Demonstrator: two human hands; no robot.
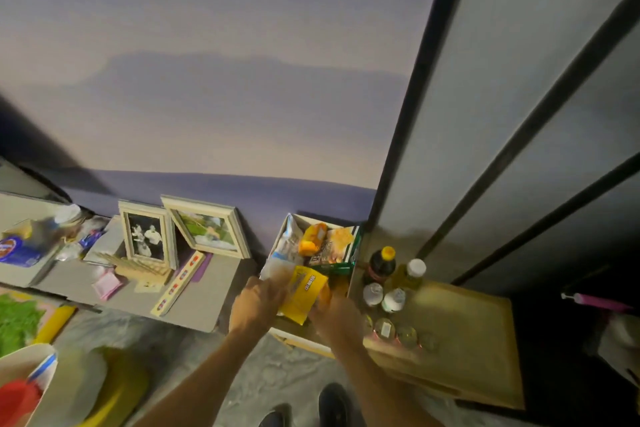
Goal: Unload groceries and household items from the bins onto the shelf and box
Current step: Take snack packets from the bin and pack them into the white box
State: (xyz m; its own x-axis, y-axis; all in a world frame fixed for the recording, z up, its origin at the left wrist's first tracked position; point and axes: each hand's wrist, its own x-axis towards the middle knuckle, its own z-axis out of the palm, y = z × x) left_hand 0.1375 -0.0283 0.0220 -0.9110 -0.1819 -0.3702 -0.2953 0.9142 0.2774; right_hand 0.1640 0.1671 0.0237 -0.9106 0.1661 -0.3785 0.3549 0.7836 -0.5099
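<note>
At the far left edge of the low grey surface (194, 302), the blurred blue packet (17, 250) and loose wrappers are well clear of you, as are the two picture frames (147, 236) leaning on the wall at its back edge; no risk there unless you swing an elbow wide.

Your left hand (258, 303) is curled at the near left corner of the cardboard box (287, 333), fingers on the left side of the yellow packet (304, 293). How tightly it grips I cannot tell through the blur. The packet sits tilted in the near end of the box, over other bags, with orange snack bags (313, 237) filling the far end.

Your right hand (337, 317) closes on the packet's lower right edge; its fingertips are hidden. Since the box looks crowded, pushing down hard could crush the bags beneath or leave the packet perched to slide out over the near rim.

Just right of that hand, along the left edge of the wooden shelf (460, 322), stand the dark bottle (381, 262), the oil bottle (410, 276) and white-capped jars (384, 296), with cans (384, 328) at the near corner. Draw your right wrist back carelessly and you could topple them.
</note>
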